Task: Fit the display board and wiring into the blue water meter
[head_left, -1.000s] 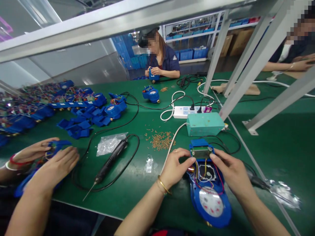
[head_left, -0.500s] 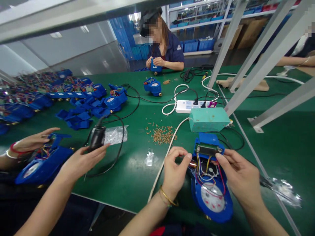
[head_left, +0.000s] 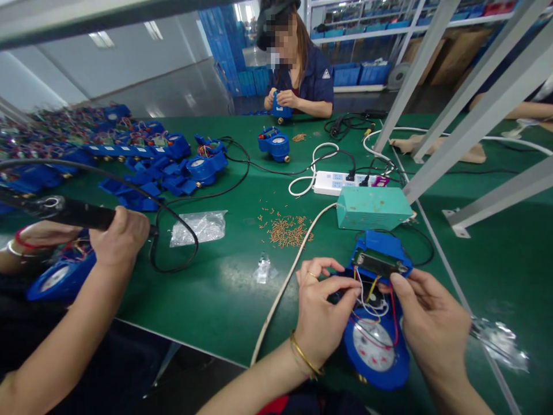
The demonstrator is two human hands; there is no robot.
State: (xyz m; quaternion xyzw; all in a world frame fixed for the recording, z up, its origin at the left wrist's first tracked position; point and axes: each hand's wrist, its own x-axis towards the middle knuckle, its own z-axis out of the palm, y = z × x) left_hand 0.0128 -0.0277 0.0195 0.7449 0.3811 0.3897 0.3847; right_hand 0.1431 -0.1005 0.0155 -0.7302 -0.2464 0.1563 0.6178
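A blue water meter (head_left: 375,351) lies open in front of me, its white dial toward me and coloured wires running up to a display circuit board (head_left: 379,264) in its blue housing. My right hand (head_left: 432,323) grips the board's right edge. My left hand (head_left: 322,305), with a gold bangle, pinches among the wires just below the board. Part of the housing interior is hidden under my fingers. A white cable (head_left: 289,294) passes beneath my left wrist.
To the left, a co-worker's hands (head_left: 121,233) hold a black electric screwdriver (head_left: 73,213) above another meter. A teal box (head_left: 374,208), a power strip (head_left: 341,183), scattered brass screws (head_left: 289,231) and a plastic bag (head_left: 199,227) lie on the green bench. Blue meters (head_left: 206,166) crowd its far left.
The co-worker's screwdriver has risen from the bench and swung left. My left fingers have shifted from the brass fitting onto the wires, and the meter sits slightly further right in view.
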